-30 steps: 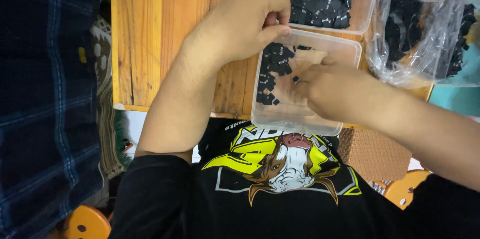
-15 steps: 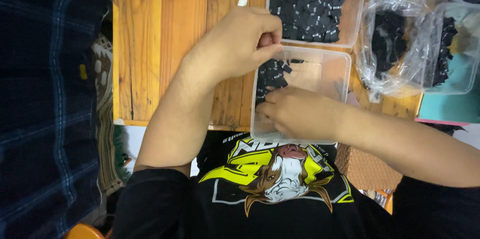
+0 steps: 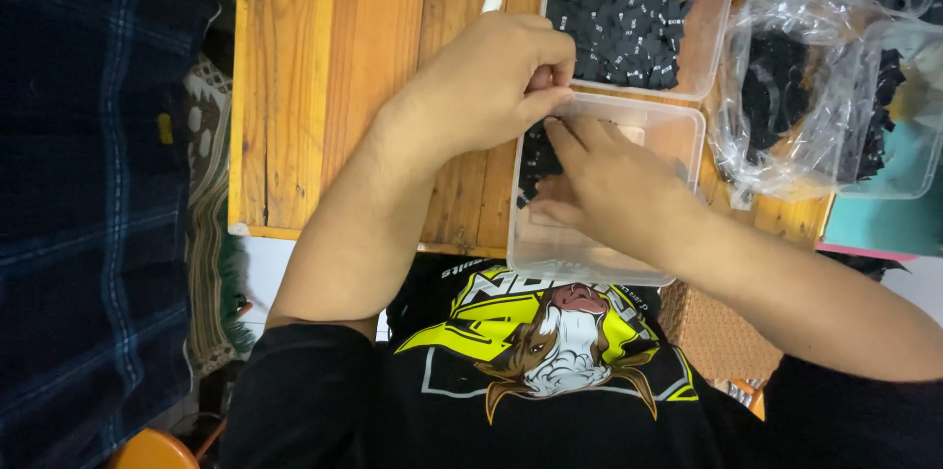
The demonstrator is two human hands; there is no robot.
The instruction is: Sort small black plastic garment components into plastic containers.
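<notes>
Here the left hand (image 3: 481, 86) is hovering at the far left corner of the near clear tub (image 3: 678, 135), its fingers curled in with thumb and fingertips pinched together; whether a small black tag is being gripped in that pinch I cannot tell, since the fingers are hiding it. The right hand (image 3: 614, 184) is lying inside that same tub, palm down, fingers stretched toward the left hand and resting on or just over the small heap of black fabric tags (image 3: 535, 160) bunched against the tub's left wall. It is not clenching; it is spreading loosely over the tags, and nothing is clearly being held. The two hands are nearly touching at the fingertips. The tags are lying directly under and just ahead of the right fingertips, so the right hand is the nearer one, with the left hand waiting just above the rim.

The tub is running lengthwise from the person's chest outward across the wooden desk (image 3: 324, 86). Just beyond it a second clear tub (image 3: 712, 12) is sitting, well filled with the same black tags. To the right a crumpled clear plastic bag (image 3: 786, 106) is holding more dark pieces, beside further containers.
</notes>
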